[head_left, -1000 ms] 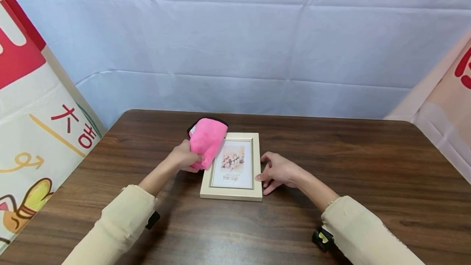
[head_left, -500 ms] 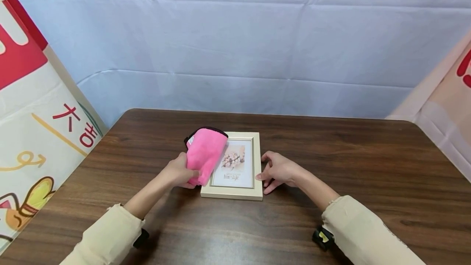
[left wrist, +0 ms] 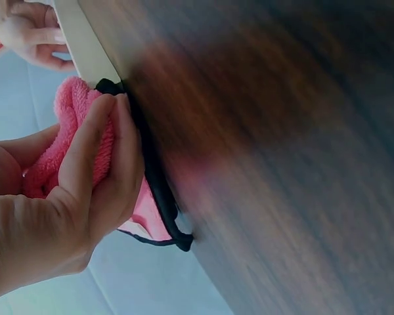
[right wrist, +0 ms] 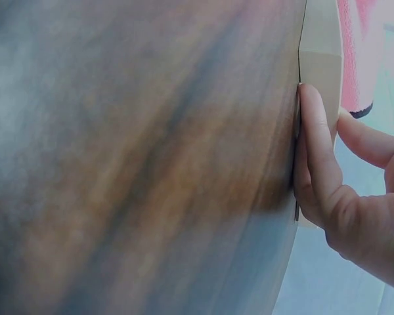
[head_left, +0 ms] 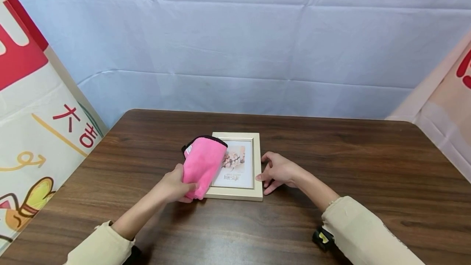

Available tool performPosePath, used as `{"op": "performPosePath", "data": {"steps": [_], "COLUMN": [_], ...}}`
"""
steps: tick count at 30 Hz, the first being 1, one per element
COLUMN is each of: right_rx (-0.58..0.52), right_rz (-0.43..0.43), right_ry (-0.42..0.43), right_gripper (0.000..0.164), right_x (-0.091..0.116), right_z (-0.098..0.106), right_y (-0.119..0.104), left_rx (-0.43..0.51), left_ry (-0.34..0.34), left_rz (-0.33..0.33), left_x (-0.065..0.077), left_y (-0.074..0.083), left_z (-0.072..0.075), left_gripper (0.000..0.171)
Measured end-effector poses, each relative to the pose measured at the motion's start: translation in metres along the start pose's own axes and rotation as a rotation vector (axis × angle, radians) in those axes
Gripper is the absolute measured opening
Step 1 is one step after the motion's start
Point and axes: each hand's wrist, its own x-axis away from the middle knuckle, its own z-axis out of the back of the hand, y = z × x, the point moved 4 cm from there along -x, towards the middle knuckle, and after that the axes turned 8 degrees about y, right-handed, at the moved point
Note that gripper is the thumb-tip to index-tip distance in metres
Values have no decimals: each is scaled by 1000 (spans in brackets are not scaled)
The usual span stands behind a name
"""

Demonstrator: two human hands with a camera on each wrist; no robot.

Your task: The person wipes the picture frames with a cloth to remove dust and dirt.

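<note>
A cream picture frame (head_left: 235,193) lies face up on the table, with a flower print and the words "free style" inside it. My left hand (head_left: 173,185) grips a folded pink cloth (head_left: 204,160) with black edging, which covers the left part of the frame. In the left wrist view the fingers (left wrist: 95,141) are curled round the fluffy pink fabric. At the frame's right edge, my right hand (head_left: 280,173) holds it, thumb on the top face and fingers along the side. The right wrist view shows those fingers (right wrist: 320,144) against the frame's edge.
The dark brown wooden table (head_left: 349,167) extends on both sides of the frame. A pale blue fabric backdrop (head_left: 235,52) hangs behind it. Printed banners flank the table, one on the left (head_left: 37,134) and one on the right (head_left: 450,109).
My left hand has drawn the pink cloth down along the frame's left side, toward the near edge. The right hand and the picture frame have stayed in place.
</note>
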Motion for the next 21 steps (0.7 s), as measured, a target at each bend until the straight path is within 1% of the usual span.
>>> {"op": "performPosePath", "data": {"steps": [5, 9, 15, 21], "right_rx": [-2, -1, -1, -7], "right_rz": [1, 1, 0, 4], "right_ry": [-6, -9, -10, -9], "right_gripper": [56, 56, 57, 56], "right_x": [0, 0, 0, 0], "right_z": [0, 0, 0, 0], "right_y": [0, 0, -1, -1], "left_rx": [0, 6, 24, 18], "left_ry": [-8, -16, -40, -66], "left_rz": [-10, 8, 23, 29], "left_x": [-2, -8, -24, -43], "left_y": [1, 1, 4, 11], "left_z": [0, 0, 0, -1], "left_gripper": [38, 35, 34, 36]}}
